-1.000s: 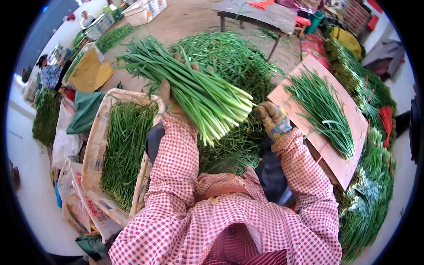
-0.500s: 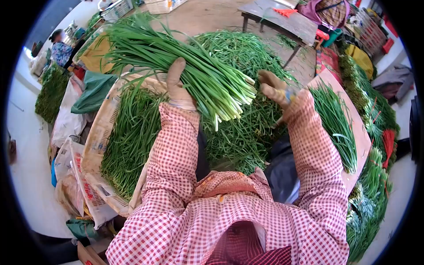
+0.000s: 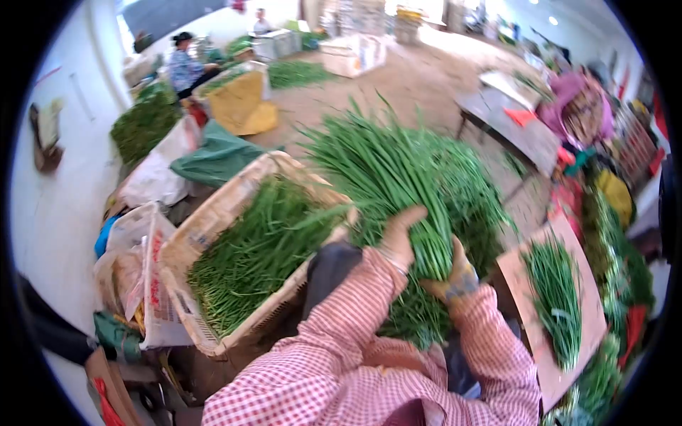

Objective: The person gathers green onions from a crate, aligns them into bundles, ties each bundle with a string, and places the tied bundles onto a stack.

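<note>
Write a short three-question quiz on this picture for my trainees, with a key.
1. What lies on the flat board at the picture's right?
2. True or false: the left hand and right hand both touch the held bunch.
3. Fill in: the crate of greens stands nearer the ____ hand.

Key: 1. Green stalks. 2. True. 3. Left.

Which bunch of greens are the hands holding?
The large bunch between the left hand and right hand; other greens rest in the crate and on the board.
</note>
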`<state>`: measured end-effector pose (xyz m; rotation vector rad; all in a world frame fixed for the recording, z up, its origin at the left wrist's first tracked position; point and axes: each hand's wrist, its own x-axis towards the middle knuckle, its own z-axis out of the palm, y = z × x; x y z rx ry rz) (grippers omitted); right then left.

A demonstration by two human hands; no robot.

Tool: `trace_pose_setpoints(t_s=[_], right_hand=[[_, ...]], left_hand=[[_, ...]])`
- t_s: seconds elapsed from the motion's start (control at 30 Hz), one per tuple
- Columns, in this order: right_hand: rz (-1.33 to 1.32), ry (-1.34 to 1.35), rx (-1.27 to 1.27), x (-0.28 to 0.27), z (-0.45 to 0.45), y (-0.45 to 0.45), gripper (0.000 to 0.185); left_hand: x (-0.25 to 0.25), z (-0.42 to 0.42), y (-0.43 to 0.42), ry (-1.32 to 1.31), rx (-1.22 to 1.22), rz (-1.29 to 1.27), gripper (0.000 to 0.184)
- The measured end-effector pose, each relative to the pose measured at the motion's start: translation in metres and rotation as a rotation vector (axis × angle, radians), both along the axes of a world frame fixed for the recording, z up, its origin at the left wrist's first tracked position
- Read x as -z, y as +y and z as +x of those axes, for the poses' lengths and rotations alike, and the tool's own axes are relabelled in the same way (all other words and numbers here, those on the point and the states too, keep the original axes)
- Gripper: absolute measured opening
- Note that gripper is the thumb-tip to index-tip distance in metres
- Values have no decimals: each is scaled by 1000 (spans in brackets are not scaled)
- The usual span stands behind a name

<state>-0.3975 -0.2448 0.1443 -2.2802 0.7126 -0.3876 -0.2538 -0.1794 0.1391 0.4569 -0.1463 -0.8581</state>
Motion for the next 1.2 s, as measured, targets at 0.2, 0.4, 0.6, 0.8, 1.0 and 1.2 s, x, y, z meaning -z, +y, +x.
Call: trace_pose_setpoints(t_s=[0.2, 0.4, 0.6, 0.8, 1.0, 1.2], right_hand=[[120, -120, -105, 44, -10, -8, 109], [423, -586, -165, 77, -5, -1, 135], [83, -539, -76, 90, 2, -4, 100], [116, -579, -128, 79, -3, -9, 104], [251, -457, -185, 80, -20, -21, 113], [-184, -473, -235, 102, -9, -28, 93]], left_hand=[[21, -3, -2, -3, 122, -76, 30], [22, -15, -3, 60, 133, -45, 30], [22, -8, -7, -20, 206, -141, 34], [14, -16, -9, 6, 162, -108, 35], [22, -27, -13, 131, 220, -176, 40], [31, -21, -21, 97, 264, -176, 40]])
